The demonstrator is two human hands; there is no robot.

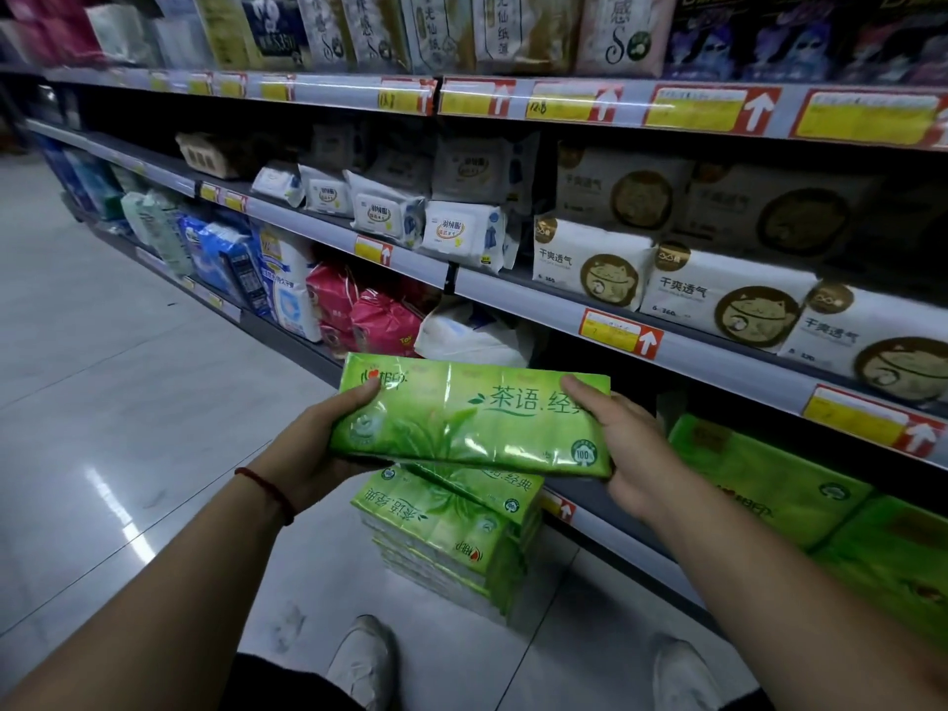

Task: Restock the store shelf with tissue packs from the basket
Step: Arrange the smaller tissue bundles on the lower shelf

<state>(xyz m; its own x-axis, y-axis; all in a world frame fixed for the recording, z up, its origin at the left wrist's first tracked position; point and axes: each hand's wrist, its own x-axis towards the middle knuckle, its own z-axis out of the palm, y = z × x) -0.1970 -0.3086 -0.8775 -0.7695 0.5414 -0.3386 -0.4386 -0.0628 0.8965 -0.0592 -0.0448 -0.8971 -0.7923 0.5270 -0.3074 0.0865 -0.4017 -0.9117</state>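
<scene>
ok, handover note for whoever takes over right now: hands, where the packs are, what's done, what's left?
Left hand: grips the left end of the green tissue pack.
Right hand: grips its right end.
The pack is held level in the aisle, above the floor stack of matching packs. No basket is in view.
Done: shelved green packs lie on the bottom shelf at right.
Left: shelve the held pack, then the floor stack.
</scene>
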